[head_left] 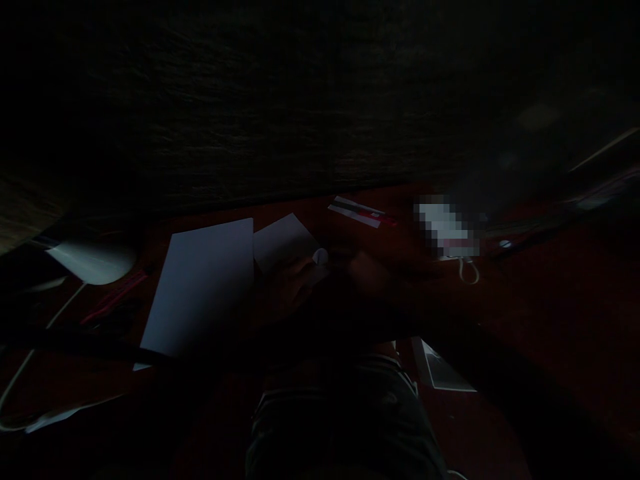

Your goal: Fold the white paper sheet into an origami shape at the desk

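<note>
The picture is very dark. A large white sheet of paper (210, 280) lies on the reddish surface, with a smaller piece of paper (287, 240) at its right. My left hand (290, 283) lies over the lower part of the smaller piece, its fingers stretched out towards a small round whitish thing (320, 256) whose kind I cannot make out. Just right of that round thing is my right hand (369, 272), blurred and in shadow. Its fingers, and anything in them, cannot be made out.
Behind the hands lies a pale strip with a red-and-dark tool (367, 212). A blurred-out white item (445, 227) with a cord loop (469, 272) is at the right. A white lamp-like cone (95, 260) with a cable and a pink item (115, 297) are at the left.
</note>
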The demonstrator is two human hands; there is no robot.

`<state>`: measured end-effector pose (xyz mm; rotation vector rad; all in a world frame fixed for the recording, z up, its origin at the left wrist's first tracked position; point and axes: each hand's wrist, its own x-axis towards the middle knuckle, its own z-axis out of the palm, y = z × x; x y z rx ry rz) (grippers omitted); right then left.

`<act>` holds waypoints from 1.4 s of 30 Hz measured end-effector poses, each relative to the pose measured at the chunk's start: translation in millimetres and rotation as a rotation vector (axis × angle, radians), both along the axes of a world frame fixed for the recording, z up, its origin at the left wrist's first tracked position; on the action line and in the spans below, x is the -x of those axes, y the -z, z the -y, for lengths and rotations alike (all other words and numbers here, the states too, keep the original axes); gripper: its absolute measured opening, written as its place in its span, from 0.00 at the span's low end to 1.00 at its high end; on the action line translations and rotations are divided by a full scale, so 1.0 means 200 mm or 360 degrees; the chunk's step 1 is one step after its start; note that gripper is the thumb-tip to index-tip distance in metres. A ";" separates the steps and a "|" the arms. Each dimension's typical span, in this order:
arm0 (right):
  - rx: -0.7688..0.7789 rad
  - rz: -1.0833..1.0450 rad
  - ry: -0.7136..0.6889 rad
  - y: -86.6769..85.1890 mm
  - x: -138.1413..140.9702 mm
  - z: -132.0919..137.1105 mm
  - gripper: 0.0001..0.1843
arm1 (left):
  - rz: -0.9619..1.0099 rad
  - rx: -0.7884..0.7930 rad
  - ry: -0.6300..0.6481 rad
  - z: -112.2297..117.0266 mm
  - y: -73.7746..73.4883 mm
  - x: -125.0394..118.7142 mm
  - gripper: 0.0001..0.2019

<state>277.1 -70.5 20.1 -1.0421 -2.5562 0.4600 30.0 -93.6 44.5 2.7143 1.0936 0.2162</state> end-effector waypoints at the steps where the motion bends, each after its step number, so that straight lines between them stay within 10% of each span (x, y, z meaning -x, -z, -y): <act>1: -0.0009 -0.0058 -0.0021 0.01 0.00 0.00 0.27 | -0.0005 0.0015 0.0029 -0.02 0.00 0.01 0.22; 22: 0.0074 -0.0398 0.0127 0.01 -0.03 -0.03 0.12 | 0.0127 0.0142 0.0115 -0.06 -0.02 0.03 0.21; 34: 0.0030 -0.0442 0.0172 0.01 0.02 -0.04 0.19 | 0.0260 0.0334 -0.0124 -0.07 -0.01 0.07 0.35; 42: 0.0082 -0.0475 0.0143 0.00 0.02 -0.03 0.20 | 0.0313 0.0285 -0.0071 -0.08 -0.01 0.06 0.28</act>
